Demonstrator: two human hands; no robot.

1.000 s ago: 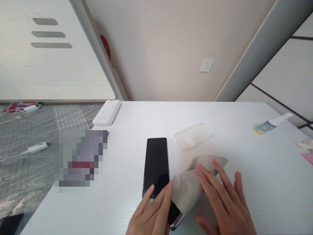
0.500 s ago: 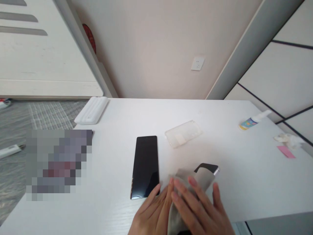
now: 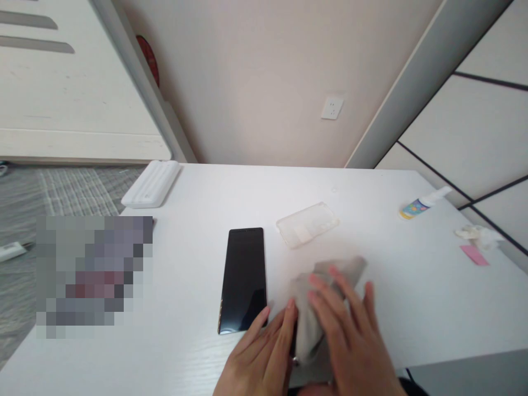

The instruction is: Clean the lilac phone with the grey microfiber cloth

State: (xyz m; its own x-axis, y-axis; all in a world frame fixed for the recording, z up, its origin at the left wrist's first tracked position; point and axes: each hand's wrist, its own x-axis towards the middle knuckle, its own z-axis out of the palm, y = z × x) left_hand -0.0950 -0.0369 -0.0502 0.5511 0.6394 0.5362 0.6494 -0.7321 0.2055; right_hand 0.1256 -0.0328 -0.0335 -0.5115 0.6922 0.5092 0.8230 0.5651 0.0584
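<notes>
Under my hands near the front of the table lies a second phone, mostly covered by a grey cloth [image 3: 310,313]; only a dark strip of its left edge shows. My left hand [image 3: 262,349] rests along that edge, fingers together, gripping the phone's side. Lying over the cloth, my right hand [image 3: 352,333] holds it against the phone with slightly spread, somewhat blurred fingers. A black phone [image 3: 244,278] lies face up just left of the cloth, by my left fingertips. Beyond the cloth is a clear phone case [image 3: 308,224].
A spray bottle [image 3: 423,204], a crumpled tissue [image 3: 480,236] and a pink slip [image 3: 474,254] lie at the right. A white case [image 3: 152,184] sits at the far left corner. A pixelated patch [image 3: 99,269] covers something at the left edge of the white table [image 3: 181,291].
My right hand has slid the cloth forward and right, covering the end of the phone that showed before. My left hand stays nearly in place. The view has shifted slightly.
</notes>
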